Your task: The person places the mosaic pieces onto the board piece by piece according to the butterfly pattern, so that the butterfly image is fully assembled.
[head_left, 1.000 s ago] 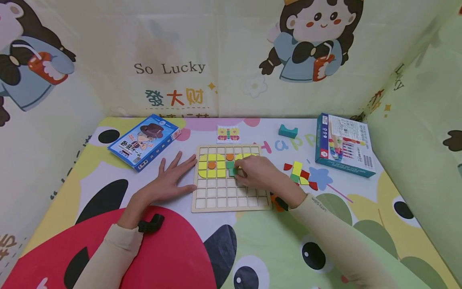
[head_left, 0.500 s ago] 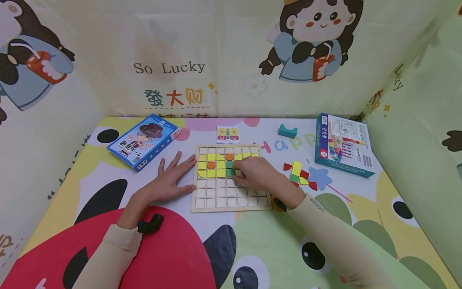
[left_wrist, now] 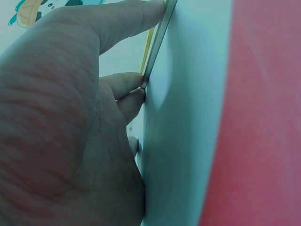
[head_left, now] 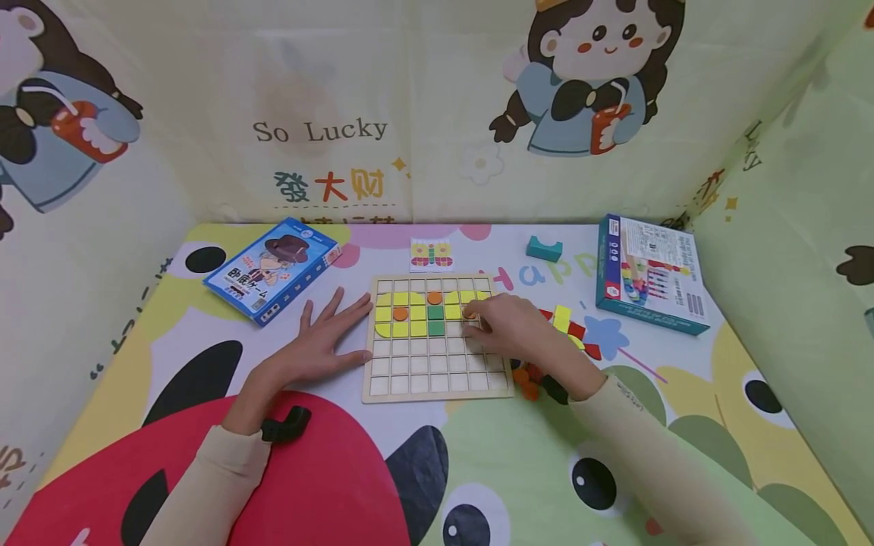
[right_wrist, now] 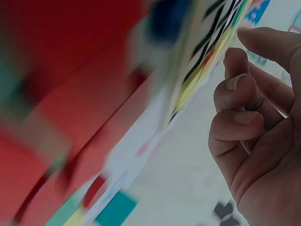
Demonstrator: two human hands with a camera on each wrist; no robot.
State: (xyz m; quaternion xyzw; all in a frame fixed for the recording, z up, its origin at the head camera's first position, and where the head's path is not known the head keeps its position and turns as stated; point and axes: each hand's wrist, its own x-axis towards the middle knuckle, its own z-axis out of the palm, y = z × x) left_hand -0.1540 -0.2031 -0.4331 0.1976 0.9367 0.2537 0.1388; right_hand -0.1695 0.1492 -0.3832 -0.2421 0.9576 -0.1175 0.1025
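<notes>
Right hand (head_left: 508, 326) has left the lower green tile (head_left: 435, 327), seemingly seated
Tile lies in the grid board's (head_left: 437, 396) middle column; right hand narrow over its right side, nothing visibly held; left hand (head_left: 324, 341) wide at its left edge

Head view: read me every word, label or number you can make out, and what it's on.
"So Lucky": back wall.
"發大财": below it, same wall; the next line is cut off.
"Happ": tablecloth.
"ゲーム": end of the title on the blue box; other print too small.
Teal-edged box, right sleeve: too small to read.
Right wall: unreadable fragments.
</notes>
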